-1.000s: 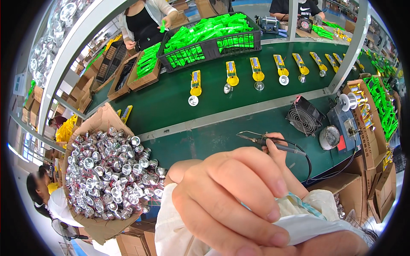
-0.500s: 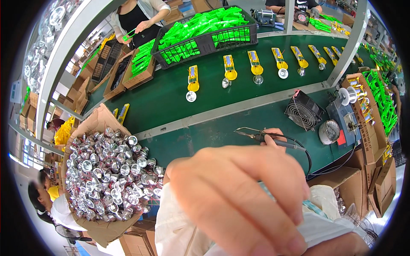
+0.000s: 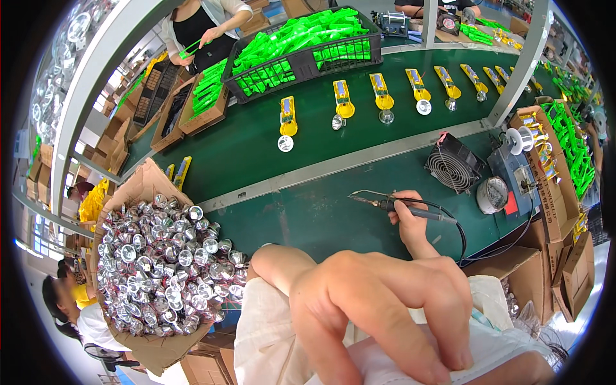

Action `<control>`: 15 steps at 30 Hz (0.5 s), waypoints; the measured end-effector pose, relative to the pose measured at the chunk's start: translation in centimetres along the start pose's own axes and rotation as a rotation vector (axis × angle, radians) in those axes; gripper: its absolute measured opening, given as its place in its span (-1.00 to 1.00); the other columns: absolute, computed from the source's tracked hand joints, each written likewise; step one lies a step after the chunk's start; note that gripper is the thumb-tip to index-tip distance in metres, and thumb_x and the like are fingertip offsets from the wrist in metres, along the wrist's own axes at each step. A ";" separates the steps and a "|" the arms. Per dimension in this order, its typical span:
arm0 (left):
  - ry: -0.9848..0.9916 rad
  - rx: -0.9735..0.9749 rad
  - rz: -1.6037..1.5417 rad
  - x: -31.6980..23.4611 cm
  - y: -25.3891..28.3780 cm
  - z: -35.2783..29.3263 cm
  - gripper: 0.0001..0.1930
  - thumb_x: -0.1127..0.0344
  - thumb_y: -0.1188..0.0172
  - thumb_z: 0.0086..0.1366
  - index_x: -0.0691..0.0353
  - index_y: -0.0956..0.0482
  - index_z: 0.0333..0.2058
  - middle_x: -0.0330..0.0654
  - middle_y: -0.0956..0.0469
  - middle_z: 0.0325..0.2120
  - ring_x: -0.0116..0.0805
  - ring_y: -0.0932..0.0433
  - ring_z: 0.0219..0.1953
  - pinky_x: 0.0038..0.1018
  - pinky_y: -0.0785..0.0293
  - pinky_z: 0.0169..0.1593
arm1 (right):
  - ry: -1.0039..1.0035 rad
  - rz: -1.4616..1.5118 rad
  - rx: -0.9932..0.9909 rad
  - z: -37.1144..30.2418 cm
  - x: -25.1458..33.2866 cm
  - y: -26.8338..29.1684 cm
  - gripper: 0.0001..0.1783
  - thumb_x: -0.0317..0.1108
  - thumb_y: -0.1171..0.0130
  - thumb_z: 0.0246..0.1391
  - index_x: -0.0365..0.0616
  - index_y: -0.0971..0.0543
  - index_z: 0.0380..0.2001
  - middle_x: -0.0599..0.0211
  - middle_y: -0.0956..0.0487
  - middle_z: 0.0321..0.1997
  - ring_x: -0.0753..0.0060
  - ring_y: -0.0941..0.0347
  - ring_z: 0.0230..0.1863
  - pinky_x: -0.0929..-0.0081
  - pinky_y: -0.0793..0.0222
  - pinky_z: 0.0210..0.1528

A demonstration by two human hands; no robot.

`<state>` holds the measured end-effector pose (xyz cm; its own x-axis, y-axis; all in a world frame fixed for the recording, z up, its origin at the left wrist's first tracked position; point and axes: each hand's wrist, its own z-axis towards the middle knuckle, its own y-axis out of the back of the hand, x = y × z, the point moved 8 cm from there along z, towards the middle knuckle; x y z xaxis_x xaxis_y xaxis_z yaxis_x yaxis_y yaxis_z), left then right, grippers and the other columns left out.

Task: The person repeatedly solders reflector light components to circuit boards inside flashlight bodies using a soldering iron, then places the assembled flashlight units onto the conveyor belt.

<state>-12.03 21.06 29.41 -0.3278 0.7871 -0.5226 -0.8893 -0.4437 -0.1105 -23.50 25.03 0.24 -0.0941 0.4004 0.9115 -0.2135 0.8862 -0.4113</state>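
My right hand (image 3: 410, 221) grips a black soldering iron (image 3: 410, 210) over the bench, its thin metal tip pointing left and a cable trailing off to the right. Close to the camera, my left hand (image 3: 378, 301) is large, with its fingers bent down and pinched onto the edge of a white stitched fabric (image 3: 423, 359). To the left, a cardboard box (image 3: 149, 173) is heaped with silver lamp reflectors (image 3: 160, 263) with thin red wires. Beyond the bench rail, yellow strips with small boards (image 3: 289, 119) lie in a row, each with a reflector at its near end.
A black fan (image 3: 454, 165), a round grey tin (image 3: 493, 194) and a soldering station (image 3: 513, 170) with a wire spool stand at right. A black crate (image 3: 301, 67) of green plastic parts is at the back. A metal post (image 3: 526, 64) rises at right. Co-workers sit around.
My left hand has drawn down and a little right, its fingers now on the white fabric. My right hand shows more fully, still holding the soldering iron. The view has shifted slightly.
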 end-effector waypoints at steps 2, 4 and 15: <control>-0.133 0.116 -0.062 -0.8 0.0 0.3 -0.58 0.13 -0.20 -0.07 0.45 -0.48 -0.38 0.10 -0.42 -0.41 -0.15 -0.37 -0.40 -0.36 -0.27 -0.31 | -0.001 0.000 -0.013 0.1 -0.2 0.4 -0.89 -0.55 0.08 -0.15 -0.23 -0.36 -0.44 0.31 -0.39 -0.64 0.64 -0.25 -0.75 0.75 -0.17 -0.74; -0.113 0.153 0.031 -0.8 -0.3 0.4 -0.60 0.14 -0.20 -0.07 0.44 -0.49 -0.40 0.05 -0.42 -0.39 -0.20 -0.33 -0.36 -0.38 -0.24 -0.27 | -0.027 0.031 0.036 -0.2 2.1 -1.8 -0.87 -0.51 0.02 -0.16 -0.21 -0.38 -0.43 0.35 -0.40 -0.56 0.67 -0.32 -0.67 0.78 -0.24 -0.68; -0.018 -0.059 0.000 0.8 -0.4 -1.8 -0.29 -0.16 -0.05 -0.06 0.52 -0.35 -0.25 0.04 -0.28 -0.22 -0.14 -0.24 -0.19 -0.34 -0.13 -0.13 | -0.012 0.068 0.042 0.1 -0.4 -0.1 -0.87 -0.53 0.02 -0.17 -0.21 -0.38 -0.43 0.33 -0.40 -0.56 0.67 -0.31 -0.68 0.78 -0.23 -0.69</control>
<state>-11.40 21.07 27.47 -0.3342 0.7942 -0.5075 -0.8691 -0.4680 -0.1601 -23.52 24.76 -0.03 -0.1216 0.4559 0.8817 -0.2472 0.8464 -0.4718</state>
